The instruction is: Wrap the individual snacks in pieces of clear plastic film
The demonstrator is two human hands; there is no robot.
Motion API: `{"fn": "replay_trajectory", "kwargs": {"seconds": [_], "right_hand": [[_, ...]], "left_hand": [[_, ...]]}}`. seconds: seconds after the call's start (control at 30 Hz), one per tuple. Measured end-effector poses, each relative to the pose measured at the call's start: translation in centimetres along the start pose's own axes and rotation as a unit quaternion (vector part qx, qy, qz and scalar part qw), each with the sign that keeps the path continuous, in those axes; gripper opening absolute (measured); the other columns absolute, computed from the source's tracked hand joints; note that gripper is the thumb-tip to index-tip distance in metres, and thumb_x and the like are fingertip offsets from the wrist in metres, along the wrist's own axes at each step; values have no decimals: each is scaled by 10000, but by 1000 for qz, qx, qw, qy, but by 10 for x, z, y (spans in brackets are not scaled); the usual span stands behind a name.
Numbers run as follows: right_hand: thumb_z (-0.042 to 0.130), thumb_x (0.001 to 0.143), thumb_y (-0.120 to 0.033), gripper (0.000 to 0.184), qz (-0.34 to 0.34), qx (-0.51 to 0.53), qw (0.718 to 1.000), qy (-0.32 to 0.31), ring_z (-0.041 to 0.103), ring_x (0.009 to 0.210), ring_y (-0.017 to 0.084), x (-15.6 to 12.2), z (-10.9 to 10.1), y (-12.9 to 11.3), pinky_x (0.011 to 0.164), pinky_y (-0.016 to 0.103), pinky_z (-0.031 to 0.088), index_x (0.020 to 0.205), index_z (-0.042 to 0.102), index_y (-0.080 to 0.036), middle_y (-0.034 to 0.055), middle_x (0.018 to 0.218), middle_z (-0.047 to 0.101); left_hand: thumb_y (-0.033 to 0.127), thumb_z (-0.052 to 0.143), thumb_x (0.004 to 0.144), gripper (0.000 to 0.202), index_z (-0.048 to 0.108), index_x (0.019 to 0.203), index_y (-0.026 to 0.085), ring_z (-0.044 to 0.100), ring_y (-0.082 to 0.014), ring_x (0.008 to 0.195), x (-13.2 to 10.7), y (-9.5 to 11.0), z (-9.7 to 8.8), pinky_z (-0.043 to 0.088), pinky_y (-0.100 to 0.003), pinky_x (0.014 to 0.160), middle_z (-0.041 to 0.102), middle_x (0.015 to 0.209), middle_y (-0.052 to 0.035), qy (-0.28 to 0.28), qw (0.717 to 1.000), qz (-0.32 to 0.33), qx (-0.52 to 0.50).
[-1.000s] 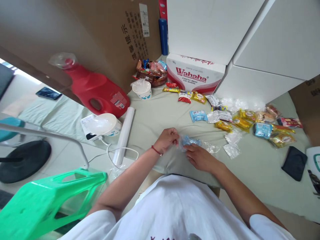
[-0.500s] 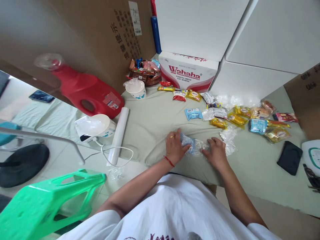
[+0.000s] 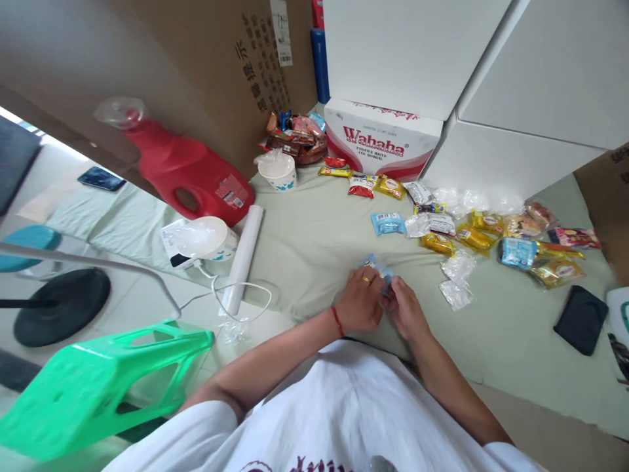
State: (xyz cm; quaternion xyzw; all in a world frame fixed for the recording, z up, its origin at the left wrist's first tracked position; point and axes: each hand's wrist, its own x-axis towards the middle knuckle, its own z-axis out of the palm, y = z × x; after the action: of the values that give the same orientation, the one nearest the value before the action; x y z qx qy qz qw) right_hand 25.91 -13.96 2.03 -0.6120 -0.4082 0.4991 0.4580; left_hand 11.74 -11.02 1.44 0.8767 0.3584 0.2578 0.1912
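Observation:
A blue snack packet (image 3: 374, 263) with clear bubble wrap about it lies on the pale green cloth in front of me, tilted, its lower part covered by my fingers. Over its near side bends my left hand (image 3: 361, 298), closed on it, with a ring and a red wrist string showing. My right hand (image 3: 407, 308) pinches the packet's right end, thumb and fingers together; how much wrap is in that pinch is hidden. To the right lie loose pieces of clear bubble wrap (image 3: 457, 295). Beyond my hands rests another blue packet (image 3: 388, 223).
Yellow-wrapped snacks (image 3: 476, 238) and other packets lie at right, near a black pouch (image 3: 580, 320). A Wahaha box (image 3: 383, 141) stands behind. At left are a red jug (image 3: 196, 170), paper cups (image 3: 278, 172), a white roll (image 3: 242, 259) and a green stool (image 3: 98, 380).
The bubble wrap that stretched between my hands is now gathered about the blue packet. My right hand has moved left, up against my left hand. The view has shifted slightly.

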Motion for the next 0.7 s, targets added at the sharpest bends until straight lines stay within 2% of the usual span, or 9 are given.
{"fn": "replay_trajectory", "kwargs": {"seconds": [0.1, 0.17, 0.23, 0.3, 0.4, 0.43, 0.5, 0.57, 0.7], "right_hand": [[574, 892, -683, 460, 8, -70, 996, 55, 538, 715, 186, 7, -3, 15, 664, 294, 433, 850, 557, -225, -4, 735, 607], [579, 890, -679, 466, -1, -120, 990, 80, 522, 696, 183, 11, -10, 21, 661, 294, 419, 841, 565, -216, -13, 706, 591], [523, 922, -674, 491, -21, -162, 982, 100, 558, 734, 201, 14, -21, 24, 697, 306, 437, 961, 627, -196, 13, 775, 650], [486, 936, -677, 561, -37, -209, 968, 132, 595, 781, 224, 16, -34, 25, 740, 323, 457, 1134, 657, -180, 49, 869, 703], [474, 925, -709, 632, -39, -266, 948, 170, 604, 760, 238, 15, -53, 30, 733, 332, 462, 1181, 677, -168, 70, 865, 717], [474, 920, -723, 635, -34, -275, 945, 172, 600, 738, 238, 15, -58, 32, 713, 330, 459, 1138, 689, -166, 68, 831, 711], [473, 917, -743, 641, -24, -281, 945, 166, 598, 710, 237, 15, -64, 37, 677, 324, 453, 1081, 698, -166, 64, 783, 702], [472, 920, -753, 650, -20, -277, 948, 156, 605, 704, 236, 15, -65, 39, 663, 319, 457, 1081, 702, -167, 66, 786, 711], [467, 927, -757, 674, -23, -258, 955, 147, 621, 691, 228, 15, -61, 37, 673, 316, 485, 1134, 708, -162, 67, 806, 732]], "left_hand": [[158, 591, 607, 493, 521, 1093, 196, 590, -315, 1121, -14, -5, -1, 509, -500, 986, 628, 1147, -145, -33, 984, 73, -159], [146, 564, 674, 412, 522, 1078, 215, 632, -263, 1058, -16, -16, -7, 539, -431, 942, 654, 1100, -108, -38, 971, 57, -229], [127, 519, 791, 257, 545, 1026, 229, 654, -209, 941, -4, -37, -21, 550, -361, 867, 673, 1013, -69, 5, 973, -20, -229], [123, 475, 881, 164, 570, 961, 230, 647, -196, 888, 20, -72, -45, 542, -351, 860, 663, 937, -53, 110, 973, -142, -143], [156, 551, 887, 160, 613, 1028, 200, 610, -279, 1113, 68, -140, -91, 504, -441, 1004, 644, 1101, -120, 269, 911, -306, 64], [161, 573, 886, 237, 618, 1117, 189, 580, -302, 1199, 82, -164, -106, 482, -459, 1045, 617, 1210, -145, 290, 886, -343, 113], [176, 606, 895, 408, 578, 1302, 196, 528, -326, 1299, 106, -206, -130, 477, -461, 1050, 539, 1395, -168, 286, 860, -390, 160], [203, 669, 879, 528, 545, 1391, 219, 494, -361, 1329, 120, -237, -146, 486, -484, 1018, 493, 1474, -180, 230, 864, -408, 186], [220, 520, 974, 220, 698, 1101, 194, 538, -362, 1219, 129, -260, -154, 489, -500, 958, 632, 1251, -190, 142, 888, -380, 217]]}}
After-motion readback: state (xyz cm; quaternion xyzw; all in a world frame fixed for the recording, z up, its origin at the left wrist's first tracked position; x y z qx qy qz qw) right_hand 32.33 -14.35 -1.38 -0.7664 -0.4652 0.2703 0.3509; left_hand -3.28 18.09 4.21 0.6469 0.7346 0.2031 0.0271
